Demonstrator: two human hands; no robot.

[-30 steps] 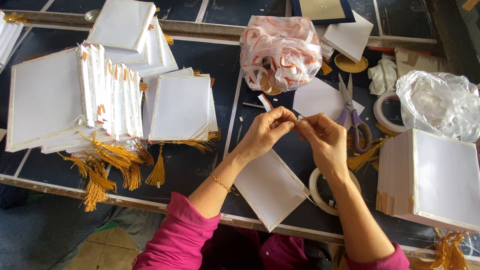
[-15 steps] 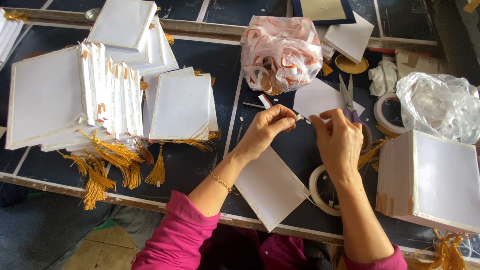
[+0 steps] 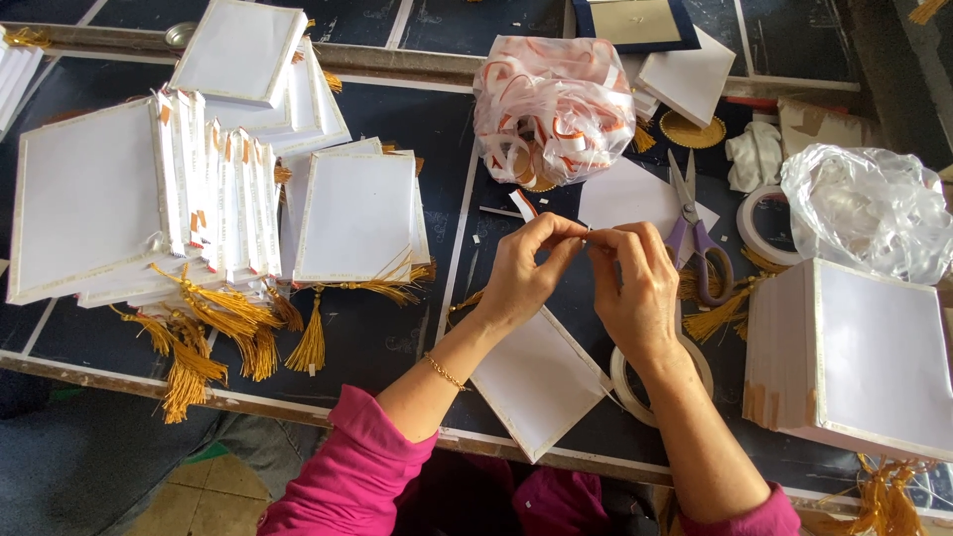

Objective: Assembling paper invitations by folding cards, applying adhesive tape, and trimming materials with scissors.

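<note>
While both hands meet above the middle of the desk [image 3: 397,337], the left hand [image 3: 521,273] and right hand [image 3: 635,293] each pinch, between thumb and forefinger, the ends of one small thin strip [image 3: 586,234], seemingly tape, though it is too small to be sure; the other fingers are loosely curled. It is held up clear of the surface, probably so it can be peeled or straightened without catching.

Nearest items:
- white card [image 3: 536,382], lying flat and turned cornerwise just under the wrists, close to the near edge.
- tape roll [image 3: 625,382], flat beneath the right wrist, partly hidden, touching the card's corner.

Middle ground:
- purple-handled scissors [image 3: 695,223], just right of the hands, within easy reach.
- stack of white cards with gold tassels [image 3: 357,213], left of the hands; tassels hang towards the near edge.
- further cards stood on edge in a row [image 3: 213,189], leaning on a large flat pile at far left.
- tall squared stack of cards [image 3: 864,362], at right.

Far side:
- clear bag of orange-and-white strips [image 3: 551,104], directly beyond the hands.
- crumpled clear plastic bag [image 3: 864,203], at right.
- second tape roll [image 3: 759,223].

Surface: dark panels divided by pale lines, worn wooden edging. Bare floor below at lower left.
</note>
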